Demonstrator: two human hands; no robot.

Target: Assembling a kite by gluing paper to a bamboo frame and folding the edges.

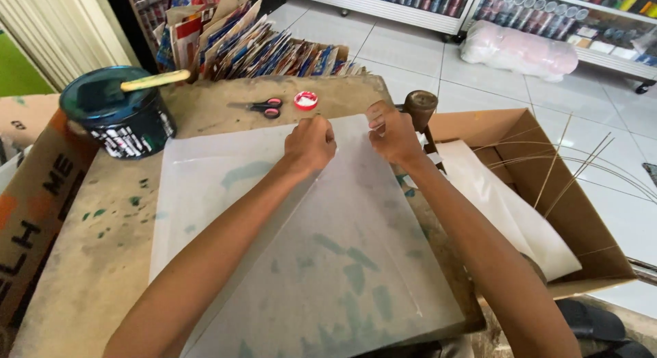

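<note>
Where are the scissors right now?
The scissors lie at the far edge of the work board, just left of a small red and white cap, right of the dark paint can and beyond the left hand.

Scissors (pixel 265 108) behind paper sheet (pixel 287 248)

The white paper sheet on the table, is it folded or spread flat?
Spread flat: the white paper sheet lies open over the table, its far edge pinched by the left hand and right hand.
</note>
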